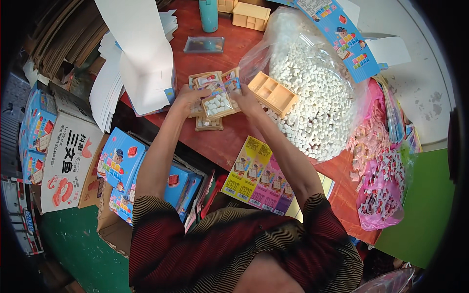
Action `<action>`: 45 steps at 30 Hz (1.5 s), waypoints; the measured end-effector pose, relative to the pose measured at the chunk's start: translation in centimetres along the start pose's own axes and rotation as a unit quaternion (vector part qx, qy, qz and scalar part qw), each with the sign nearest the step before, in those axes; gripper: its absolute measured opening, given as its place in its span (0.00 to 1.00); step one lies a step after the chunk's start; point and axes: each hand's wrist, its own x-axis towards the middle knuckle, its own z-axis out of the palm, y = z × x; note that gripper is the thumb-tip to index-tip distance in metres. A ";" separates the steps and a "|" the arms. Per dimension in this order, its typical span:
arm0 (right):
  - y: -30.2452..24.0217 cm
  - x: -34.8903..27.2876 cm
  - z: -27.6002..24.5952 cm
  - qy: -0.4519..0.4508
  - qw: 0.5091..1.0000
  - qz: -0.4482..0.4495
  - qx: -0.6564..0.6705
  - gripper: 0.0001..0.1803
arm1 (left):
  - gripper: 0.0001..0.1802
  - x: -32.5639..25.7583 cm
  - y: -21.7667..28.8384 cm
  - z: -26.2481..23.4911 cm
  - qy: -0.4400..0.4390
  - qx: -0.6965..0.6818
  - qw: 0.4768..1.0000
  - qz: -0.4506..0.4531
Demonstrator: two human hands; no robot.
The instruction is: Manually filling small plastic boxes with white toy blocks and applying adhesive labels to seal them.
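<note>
- The held pack (pixel 215 96) is cream and white.
- The table (pixel 198 144) is red-brown.
- The bottle (pixel 209 18) is teal.
- The sheet (pixel 258 175) has yellow, pink and purple bands.
- The shirt (pixel 234 239) is striped in black, dark red and tan.

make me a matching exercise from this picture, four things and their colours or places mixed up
1. bottle
2. empty compartment tray
3. top filled tray
4. printed cards

A. between left hand and right hand
B. yellow and purple
C. teal
D. on the clear bag

Pairs: 1-C, 2-D, 3-A, 4-B
</note>
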 end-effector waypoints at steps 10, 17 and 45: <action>-2.1 -1.3 -0.1 -0.008 0.990 0.013 -0.137 0.19 | 0.18 0.4 -2.4 -0.8 0.064 0.022 0.996 0.057; -3.9 -2.6 -0.6 0.148 0.977 -0.148 0.048 0.14 | 0.17 -1.9 -1.9 -0.7 -0.008 -0.073 0.997 0.024; -2.8 -3.0 0.7 -0.001 0.994 0.101 0.033 0.31 | 0.14 -3.3 -3.0 1.0 0.011 -0.017 0.999 0.045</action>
